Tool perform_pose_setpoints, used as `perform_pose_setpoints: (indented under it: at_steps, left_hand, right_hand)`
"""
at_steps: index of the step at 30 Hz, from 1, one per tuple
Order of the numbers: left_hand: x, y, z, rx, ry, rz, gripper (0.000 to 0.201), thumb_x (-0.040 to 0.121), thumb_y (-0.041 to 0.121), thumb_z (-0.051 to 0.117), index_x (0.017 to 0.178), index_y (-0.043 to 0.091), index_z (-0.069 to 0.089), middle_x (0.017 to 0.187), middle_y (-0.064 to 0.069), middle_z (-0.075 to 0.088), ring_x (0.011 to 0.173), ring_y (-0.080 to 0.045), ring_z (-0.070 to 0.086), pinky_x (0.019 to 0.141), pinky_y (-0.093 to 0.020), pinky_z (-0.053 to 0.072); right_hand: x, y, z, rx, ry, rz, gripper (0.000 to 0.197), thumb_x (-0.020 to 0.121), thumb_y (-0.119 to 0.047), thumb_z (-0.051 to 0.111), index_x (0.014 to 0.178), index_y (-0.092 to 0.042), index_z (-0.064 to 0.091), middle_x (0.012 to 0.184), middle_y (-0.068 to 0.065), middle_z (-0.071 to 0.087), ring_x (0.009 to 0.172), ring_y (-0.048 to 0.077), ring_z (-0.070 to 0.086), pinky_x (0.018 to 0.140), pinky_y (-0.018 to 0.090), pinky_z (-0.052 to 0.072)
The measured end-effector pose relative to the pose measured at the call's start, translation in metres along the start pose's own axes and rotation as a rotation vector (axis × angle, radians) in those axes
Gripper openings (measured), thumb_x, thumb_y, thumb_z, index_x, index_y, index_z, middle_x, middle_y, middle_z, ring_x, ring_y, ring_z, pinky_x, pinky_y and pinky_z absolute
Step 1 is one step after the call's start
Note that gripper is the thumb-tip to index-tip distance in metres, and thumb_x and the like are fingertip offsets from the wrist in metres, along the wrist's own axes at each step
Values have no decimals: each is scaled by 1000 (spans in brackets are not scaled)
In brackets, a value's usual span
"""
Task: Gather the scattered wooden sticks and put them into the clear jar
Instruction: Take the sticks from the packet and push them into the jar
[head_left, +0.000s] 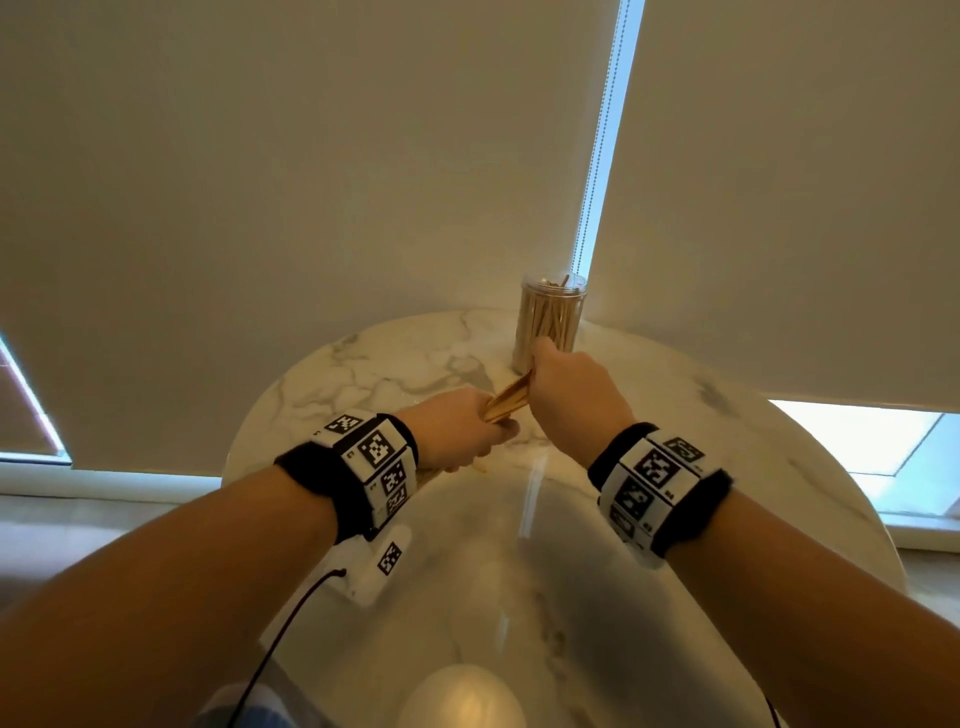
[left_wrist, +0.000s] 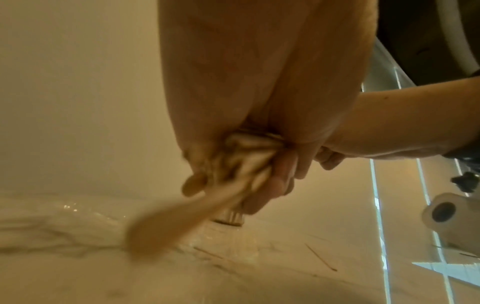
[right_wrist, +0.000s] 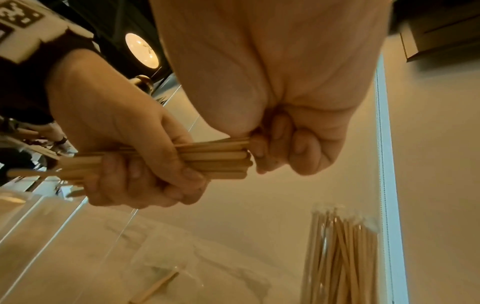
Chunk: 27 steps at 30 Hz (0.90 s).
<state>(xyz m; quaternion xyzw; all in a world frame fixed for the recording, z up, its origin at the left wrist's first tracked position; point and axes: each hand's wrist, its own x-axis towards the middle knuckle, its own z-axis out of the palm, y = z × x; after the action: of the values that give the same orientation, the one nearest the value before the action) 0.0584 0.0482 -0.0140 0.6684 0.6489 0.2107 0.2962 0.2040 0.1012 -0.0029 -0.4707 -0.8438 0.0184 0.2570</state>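
Bundle of wooden sticks (right_wrist: 215, 159) up off marble table (head_left: 363, 353), near clear jar (head_left: 553, 317). Your left hand (head_left: 460, 431) wraps one end; your right hand (head_left: 571, 387) curls tight on other. Jar already quite full. Loose stick (right_wrist: 155, 287) left on table. Next: tip bundle upright, aim into jar mouth.

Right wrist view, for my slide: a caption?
Both hands hold one bundle of wooden sticks beside the part-filled clear jar.
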Motion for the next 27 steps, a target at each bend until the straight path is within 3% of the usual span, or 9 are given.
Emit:
perform_pose_setpoints:
  at_steps: [4,6,9,11,14,17,20,23,27]
  left_hand:
    - [5,-16,-20,-9,159,-60,30,100,37,51,97,8,59,77,-6,58,53,-16,48,49,-26,44]
    - [8,-28,-29,-99,261,-117,33,100,37,52,101,5,59,80,-6,62,55,-18,51,51,-27,46]
    - [12,-43,-37,-190,335,-237,30,100,31,52,104,3,60,88,-8,71,56,-21,53,57,-31,48]
    - [15,-50,-38,-96,291,-318,33,100,30,51,98,-1,63,85,-11,69,53,-20,53,52,-26,47]
    - [15,-52,-34,40,187,-378,29,101,29,50,85,6,58,74,-10,59,52,-18,51,49,-24,43]
    - [14,-49,-32,53,151,-410,26,100,23,50,90,1,59,65,-10,57,47,-21,49,51,-26,43]
    - [12,-45,-30,63,134,-440,25,100,21,48,87,1,56,58,-9,54,42,-21,48,44,-23,41]
    - [16,-47,-30,-26,171,-447,25,99,22,51,88,0,56,66,-13,59,48,-25,50,52,-27,45]
    - [18,-44,-36,-201,255,-404,25,98,20,54,98,-4,60,98,-19,71,61,-26,56,61,-33,52]
  right_hand:
    - [15,2,-3,295,24,185,26,106,-28,35,115,-11,53,92,3,55,80,24,53,71,31,40]
    - [16,-1,5,177,-165,194,32,104,-33,42,115,-8,59,96,5,59,87,24,57,76,35,46]
    - [16,-14,33,-78,-504,39,39,100,-43,52,109,-9,70,101,7,70,93,23,64,82,33,52]
    - [20,-21,51,-123,-603,-8,42,96,-47,56,105,-10,73,99,7,71,92,23,64,79,32,50]
    - [23,-25,64,-200,-636,-34,35,91,-42,66,103,-9,72,97,8,70,90,26,64,76,31,51]
    - [21,-24,60,-240,-693,-39,25,91,-32,66,97,-8,68,90,8,67,83,26,60,71,30,47]
    - [16,-11,39,-241,-801,5,27,92,-30,61,92,-5,69,80,6,63,73,24,58,67,29,46]
    - [15,18,7,-91,-794,197,23,90,-22,62,93,-2,73,71,6,66,60,20,59,62,28,51]
    - [16,64,-19,14,-702,458,12,89,-10,65,89,0,71,73,11,72,59,21,67,65,31,61]
